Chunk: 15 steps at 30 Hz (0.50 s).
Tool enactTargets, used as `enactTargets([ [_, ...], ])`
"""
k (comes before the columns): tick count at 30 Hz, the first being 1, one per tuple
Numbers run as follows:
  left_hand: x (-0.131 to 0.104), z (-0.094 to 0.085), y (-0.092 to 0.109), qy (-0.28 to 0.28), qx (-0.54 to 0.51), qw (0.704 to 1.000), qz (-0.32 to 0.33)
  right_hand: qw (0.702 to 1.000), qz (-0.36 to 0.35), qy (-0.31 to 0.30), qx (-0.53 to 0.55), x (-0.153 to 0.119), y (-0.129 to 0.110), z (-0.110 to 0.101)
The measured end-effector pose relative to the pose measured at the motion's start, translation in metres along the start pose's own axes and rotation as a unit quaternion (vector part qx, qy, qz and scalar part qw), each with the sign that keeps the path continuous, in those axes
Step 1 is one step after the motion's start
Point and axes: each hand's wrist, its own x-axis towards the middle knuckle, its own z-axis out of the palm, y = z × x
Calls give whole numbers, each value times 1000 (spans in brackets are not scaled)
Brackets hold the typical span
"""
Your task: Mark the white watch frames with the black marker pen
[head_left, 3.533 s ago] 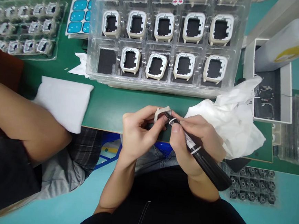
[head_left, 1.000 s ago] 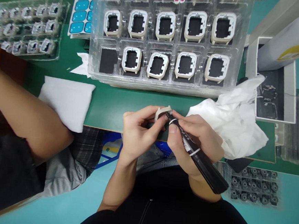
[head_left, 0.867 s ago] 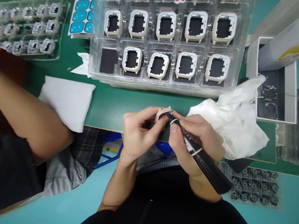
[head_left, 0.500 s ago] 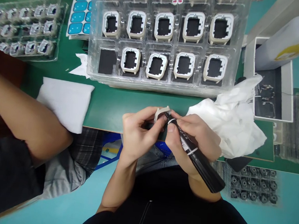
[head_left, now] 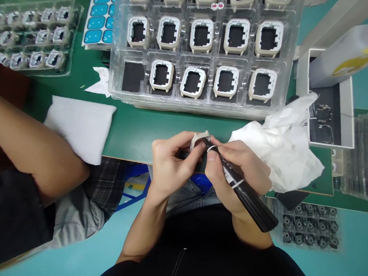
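1. On the near right, a clear tray of small black parts lies beside the near edge of the green desk.
2. The person's right hand has its grip wrapped around a black marker pen, which slants from near right up to its tip at the workpiece.
3. The left hand grips a beige watch-case frame between thumb and fingers, above the desk's near edge; the marker's tip is at its inner side, though contact cannot be told.
4. A folded white cloth lies to the left, near a co-worker's bare arm; a crumpled white cloth lies to the right.
5. Farther off, a clear plastic tray carries rows of similar frames, four in the near row.
6. Right of it, a bottle leans in a white box.
7. Blue stickers lie on the far left.
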Motion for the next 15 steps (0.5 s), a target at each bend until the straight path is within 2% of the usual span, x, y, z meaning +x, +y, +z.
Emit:
enactTargets([
  [9,-1,1,-1,-1,-10,1000,4,1000,-1,-1,-10,0,0,0],
  [15,-1,1,0,1,-21,1000,5,1000,-4,21,6,1,-1,3],
])
